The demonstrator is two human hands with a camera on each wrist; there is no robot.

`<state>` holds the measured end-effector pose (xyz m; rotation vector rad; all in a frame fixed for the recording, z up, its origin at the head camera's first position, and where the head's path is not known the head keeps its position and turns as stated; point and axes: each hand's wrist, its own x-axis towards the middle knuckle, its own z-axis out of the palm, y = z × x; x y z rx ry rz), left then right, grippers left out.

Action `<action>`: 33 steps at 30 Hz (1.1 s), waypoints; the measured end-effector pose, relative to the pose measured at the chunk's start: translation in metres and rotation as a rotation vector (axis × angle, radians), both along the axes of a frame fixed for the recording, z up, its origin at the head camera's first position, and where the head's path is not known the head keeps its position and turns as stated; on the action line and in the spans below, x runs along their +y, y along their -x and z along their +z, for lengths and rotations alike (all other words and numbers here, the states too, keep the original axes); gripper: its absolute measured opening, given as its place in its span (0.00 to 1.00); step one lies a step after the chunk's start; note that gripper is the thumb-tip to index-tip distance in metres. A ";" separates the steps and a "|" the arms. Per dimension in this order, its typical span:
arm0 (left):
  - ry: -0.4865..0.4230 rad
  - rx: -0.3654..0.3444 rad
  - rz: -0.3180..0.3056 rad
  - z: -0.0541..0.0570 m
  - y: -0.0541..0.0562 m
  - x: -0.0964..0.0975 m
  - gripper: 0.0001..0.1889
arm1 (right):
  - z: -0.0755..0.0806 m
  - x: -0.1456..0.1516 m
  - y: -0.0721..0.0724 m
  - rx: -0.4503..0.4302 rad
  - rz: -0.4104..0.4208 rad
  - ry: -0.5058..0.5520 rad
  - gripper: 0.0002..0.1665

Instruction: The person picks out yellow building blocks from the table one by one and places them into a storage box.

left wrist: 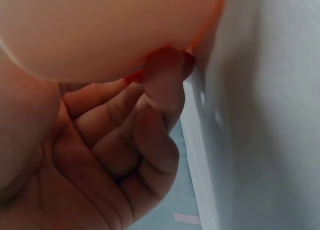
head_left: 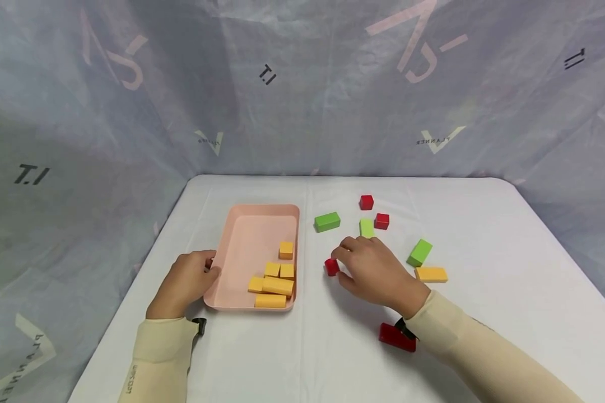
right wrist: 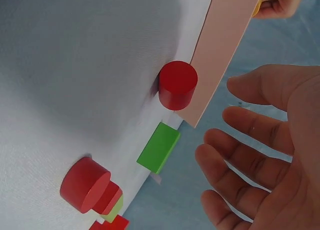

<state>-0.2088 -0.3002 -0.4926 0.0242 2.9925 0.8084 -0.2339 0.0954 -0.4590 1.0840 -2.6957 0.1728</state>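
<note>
My left hand grips the left wall of a pink tray, thumb on one side and curled fingers on the other. Several yellow blocks lie in the tray's near right part. Over the table, my right hand hovers beside a small red cylinder. In the right wrist view, the fingers are spread and relaxed, apart from that red cylinder. A second red cylinder shows there, hidden behind the hand in the head view.
Behind the right hand are a green block, a light green block, a red cube and another red cube. A green block and a yellow block lie to the right. Below the right wrist lies a red block.
</note>
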 end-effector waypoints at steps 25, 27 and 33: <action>0.008 -0.009 0.015 0.001 -0.001 0.001 0.14 | -0.002 0.016 -0.004 -0.024 -0.034 -0.013 0.20; 0.009 -0.004 0.011 0.001 -0.002 0.001 0.13 | -0.002 0.019 -0.004 -0.022 -0.032 -0.009 0.20; 0.003 0.008 0.003 0.002 -0.001 0.001 0.11 | -0.003 0.026 -0.005 -0.004 -0.018 0.003 0.18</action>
